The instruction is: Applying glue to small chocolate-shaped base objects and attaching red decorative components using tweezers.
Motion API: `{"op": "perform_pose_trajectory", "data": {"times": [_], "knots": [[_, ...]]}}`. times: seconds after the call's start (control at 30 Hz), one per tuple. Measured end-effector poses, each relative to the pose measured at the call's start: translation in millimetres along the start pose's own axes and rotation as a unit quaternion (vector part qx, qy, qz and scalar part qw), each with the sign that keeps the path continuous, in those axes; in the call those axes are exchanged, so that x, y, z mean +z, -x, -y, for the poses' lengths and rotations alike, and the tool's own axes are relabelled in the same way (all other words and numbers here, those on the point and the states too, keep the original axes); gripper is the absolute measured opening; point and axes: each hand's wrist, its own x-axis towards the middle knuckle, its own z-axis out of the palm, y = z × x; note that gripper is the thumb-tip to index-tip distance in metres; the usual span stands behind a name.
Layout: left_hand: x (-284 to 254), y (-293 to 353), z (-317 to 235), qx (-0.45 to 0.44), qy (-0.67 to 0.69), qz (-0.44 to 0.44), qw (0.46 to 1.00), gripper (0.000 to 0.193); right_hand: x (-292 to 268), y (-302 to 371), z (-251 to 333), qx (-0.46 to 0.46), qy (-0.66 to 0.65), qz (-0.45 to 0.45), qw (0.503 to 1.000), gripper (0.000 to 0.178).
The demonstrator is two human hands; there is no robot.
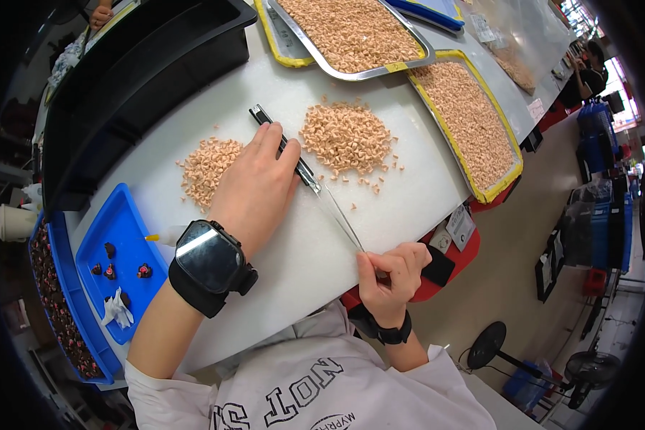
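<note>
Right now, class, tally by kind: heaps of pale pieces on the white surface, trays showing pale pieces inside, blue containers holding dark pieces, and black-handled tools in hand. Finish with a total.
Left heap and right heap: 2
Metal-rimmed tray and right-hand yellow-rimmed tray: 2
Shallow blue tray and long blue container: 2
Black-handled tool: 1
Total: 7

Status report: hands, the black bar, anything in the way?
Left hand over the black bar; right hand pinching the thin strip extending from it. Tan pieces piled either side; left pile close to left hand.
</note>
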Motion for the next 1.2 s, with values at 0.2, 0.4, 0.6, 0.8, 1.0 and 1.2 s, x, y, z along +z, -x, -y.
{"op": "perform_pose_trajectory", "data": {"times": [0.2,0.4,0.6,0.8,1.0,1.2], "knots": [[1,0,0,0.001,0.001,-0.001,1.000,0.038,0,-1,0,-0.003,0.004,0.000,1.000,0.021],[0,0,-1,-0.005,0.010,0.006,1.000,0.039,4,-5,2,0.014,0.006,0.000,1.000,0.020],[-1,1,0,0.004,0.001,0.005,1.000,0.039,5,-9,3,0.017,0.017,0.012,1.000,0.020],[0,0,-2,0.016,-0.002,-0.015,1.000,0.038,2,-17,7,0.028,0.035,0.055,0.997,0.020],[2,0,-1,0.015,-0.002,-0.020,1.000,0.041,-2,-34,15,0.047,0.047,0.118,0.991,0.018],[4,1,1,0.020,-0.018,-0.026,0.999,0.041,15,-50,17,0.060,0.027,0.166,0.984,0.013]]}}
